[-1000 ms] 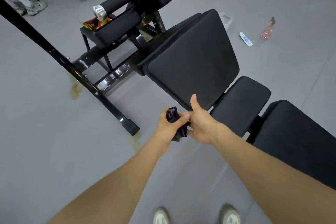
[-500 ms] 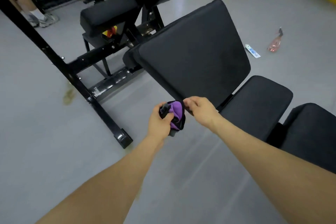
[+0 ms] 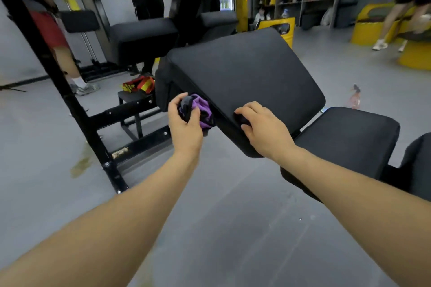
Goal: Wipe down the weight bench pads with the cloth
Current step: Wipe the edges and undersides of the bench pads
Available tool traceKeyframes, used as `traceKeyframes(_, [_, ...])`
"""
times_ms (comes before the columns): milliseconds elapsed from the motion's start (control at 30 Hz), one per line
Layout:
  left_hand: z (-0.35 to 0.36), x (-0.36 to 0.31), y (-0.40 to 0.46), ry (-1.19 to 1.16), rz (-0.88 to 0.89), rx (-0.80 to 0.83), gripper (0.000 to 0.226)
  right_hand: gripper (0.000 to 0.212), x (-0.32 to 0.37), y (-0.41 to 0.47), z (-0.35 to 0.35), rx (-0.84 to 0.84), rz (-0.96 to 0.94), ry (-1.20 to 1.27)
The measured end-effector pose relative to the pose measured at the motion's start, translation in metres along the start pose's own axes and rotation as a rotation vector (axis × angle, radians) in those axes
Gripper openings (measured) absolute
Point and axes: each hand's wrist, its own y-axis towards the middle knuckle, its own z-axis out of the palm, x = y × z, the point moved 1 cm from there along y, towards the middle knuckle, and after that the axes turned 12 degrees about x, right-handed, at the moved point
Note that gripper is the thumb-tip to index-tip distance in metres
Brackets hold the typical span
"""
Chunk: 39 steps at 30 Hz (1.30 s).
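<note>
The black weight bench fills the middle of the view: a tilted back pad [image 3: 245, 74] and a seat pad [image 3: 349, 137] to its right. My left hand [image 3: 185, 123] grips a bunched purple and black cloth [image 3: 200, 109] against the back pad's near left edge. On the pad's lower near corner lies my right hand [image 3: 263, 128], fingers curled onto the pad surface. I cannot tell whether a dark bit of the cloth sits under those fingers.
A black machine frame [image 3: 77, 109] with padded rollers stands left and behind. A pink spray bottle [image 3: 354, 98] lies on the grey floor at right. Yellow drums [image 3: 415, 53] and shelves are at the back right. People stand behind the machine and walk at far right.
The view has lifted, showing more of the room. My left hand carried the cloth up along the back pad's edge. My right hand left the cloth and came down on the pad's corner.
</note>
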Motion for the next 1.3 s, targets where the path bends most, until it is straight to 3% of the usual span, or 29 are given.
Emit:
traceKeyframes(167, [-0.007,-0.018,0.053,0.060,0.154,-0.175,0.033,0.041,-0.003,0.001,-0.003,0.034,-0.035,-0.078])
traceKeyframes(300, [0.021,0.006,0.036,0.195,-0.022,-0.101,0.077,0.054,-0.004,-0.002,-0.001,0.088,-0.029,-0.096])
traceKeyframes(367, [0.038,0.019,0.019,0.202,-0.088,-0.124,0.084,0.056,-0.005,-0.003,-0.002,0.103,-0.028,-0.088])
traceKeyframes(500, [0.035,0.014,0.035,0.368,-0.123,-0.228,0.056,0.056,-0.006,-0.003,-0.001,0.106,-0.034,-0.104])
traceKeyframes(633, [0.015,0.001,0.062,0.570,-0.016,-0.267,0.042,0.058,-0.008,-0.006,0.004,0.102,-0.031,-0.106])
traceKeyframes(800, [-0.002,-0.030,0.107,0.434,-0.142,-0.354,0.040,0.058,-0.011,-0.004,0.002,0.113,-0.051,-0.110])
traceKeyframes(1033, [0.030,0.024,0.029,0.483,0.006,-0.192,0.034,0.058,-0.011,-0.006,0.009,0.063,-0.044,-0.080])
traceKeyframes(1300, [0.004,-0.029,0.105,0.352,-0.125,-0.398,0.037,0.058,-0.013,-0.003,0.006,0.088,-0.048,-0.070])
